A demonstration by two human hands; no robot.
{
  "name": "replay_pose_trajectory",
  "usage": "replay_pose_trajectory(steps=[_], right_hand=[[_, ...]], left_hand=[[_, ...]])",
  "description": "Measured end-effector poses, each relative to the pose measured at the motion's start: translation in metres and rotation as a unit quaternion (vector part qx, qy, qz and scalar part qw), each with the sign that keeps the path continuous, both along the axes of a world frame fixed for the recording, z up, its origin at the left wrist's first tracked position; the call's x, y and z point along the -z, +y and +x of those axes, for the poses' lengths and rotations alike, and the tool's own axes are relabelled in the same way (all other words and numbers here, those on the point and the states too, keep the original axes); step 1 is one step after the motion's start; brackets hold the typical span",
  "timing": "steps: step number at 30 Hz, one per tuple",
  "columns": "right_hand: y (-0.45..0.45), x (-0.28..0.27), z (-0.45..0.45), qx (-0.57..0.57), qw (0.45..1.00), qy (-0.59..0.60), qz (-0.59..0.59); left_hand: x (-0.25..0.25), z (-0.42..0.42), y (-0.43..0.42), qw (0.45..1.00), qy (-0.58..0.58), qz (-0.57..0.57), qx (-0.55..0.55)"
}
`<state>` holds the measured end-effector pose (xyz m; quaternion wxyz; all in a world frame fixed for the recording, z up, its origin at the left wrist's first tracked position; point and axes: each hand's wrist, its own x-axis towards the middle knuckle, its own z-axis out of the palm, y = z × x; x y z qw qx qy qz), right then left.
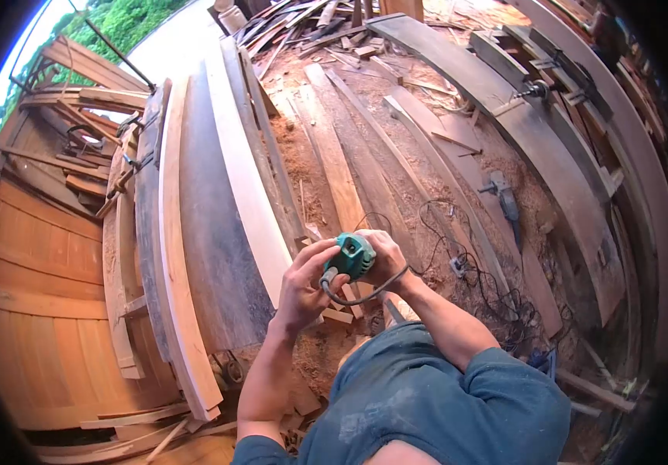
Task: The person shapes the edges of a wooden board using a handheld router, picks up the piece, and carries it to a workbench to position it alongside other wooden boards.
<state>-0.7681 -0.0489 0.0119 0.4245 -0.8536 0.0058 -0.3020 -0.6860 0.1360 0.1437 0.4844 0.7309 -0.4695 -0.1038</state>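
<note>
A teal corded power tool [356, 254] is held up in front of my body, over the sawdust-covered ground. Its dark cable [369, 297] leaves the near end and loops across in front of my right forearm. My left hand [303, 283] grips the left side, fingers curled over the top and the thumb by the cable's entry. From the other side my right hand [383, 260] is wrapped round the housing, its fingers partly hidden behind it. The tool's working end faces away and cannot be made out.
To my left, long planks [175, 232] and a pale board [241, 178] lie on a dark bench [222, 248]. A grey power tool [503, 203] and tangled cords [504, 291] lie on the ground at right. A curved bench [535, 139] stands beyond; scrap wood [295, 31] is piled behind.
</note>
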Motion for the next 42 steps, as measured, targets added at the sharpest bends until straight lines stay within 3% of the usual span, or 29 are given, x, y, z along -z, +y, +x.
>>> replay_pose_trajectory(steps=[6,8,10,15,18,23,26,28,30,31,33,35,37,38,42], right_hand=[[-0.008,0.013,-0.023,0.018,0.999,-0.01,0.024],[-0.01,-0.005,-0.041,0.03,0.998,0.04,0.026],[-0.007,-0.007,-0.045,0.037,0.998,-0.036,0.044],[-0.023,0.029,-0.068,0.083,0.995,0.0,0.046],[-0.044,0.034,-0.089,0.082,0.996,0.014,0.044],[-0.078,0.04,-0.111,0.091,0.993,0.042,0.07],[-0.124,0.032,-0.126,0.075,0.991,-0.008,0.108],[-0.145,0.025,-0.132,0.075,0.979,-0.03,0.185],[-0.16,0.01,-0.141,0.07,0.948,-0.063,0.304],[-0.169,-0.001,-0.148,0.079,0.919,-0.082,0.377],[-0.174,0.04,-0.142,0.11,0.917,-0.057,0.379],[-0.187,0.03,-0.15,0.1,0.764,-0.163,0.616],[-0.206,0.046,-0.159,0.255,0.862,-0.068,0.433],[-0.214,0.042,-0.174,0.288,0.869,-0.015,0.402],[-0.212,0.018,-0.186,0.291,0.813,-0.04,0.502]], left_hand=[[-0.015,-0.005,-0.012,0.993,-0.062,0.087,0.06],[-0.014,-0.016,-0.019,0.992,-0.028,0.104,0.063],[-0.007,-0.017,-0.023,0.991,0.055,0.103,0.073],[0.006,-0.02,-0.056,0.98,-0.095,0.102,0.14],[0.01,-0.027,-0.079,0.973,-0.079,0.125,0.177],[0.02,-0.022,-0.124,0.947,-0.185,0.138,0.225],[0.022,-0.039,-0.168,0.961,-0.164,0.094,0.201],[0.036,-0.063,-0.181,0.979,0.152,0.064,0.12],[0.05,-0.066,-0.193,0.982,0.106,0.099,0.118],[0.055,-0.073,-0.199,0.994,0.027,0.06,0.089],[0.055,-0.093,-0.196,0.999,0.009,0.024,-0.037],[0.053,-0.107,-0.179,0.991,0.05,0.055,-0.111],[0.054,-0.12,-0.166,0.976,0.1,0.14,-0.13],[0.057,-0.127,-0.168,0.978,0.125,0.115,-0.12],[0.074,-0.132,-0.181,0.976,0.206,0.066,-0.039]])
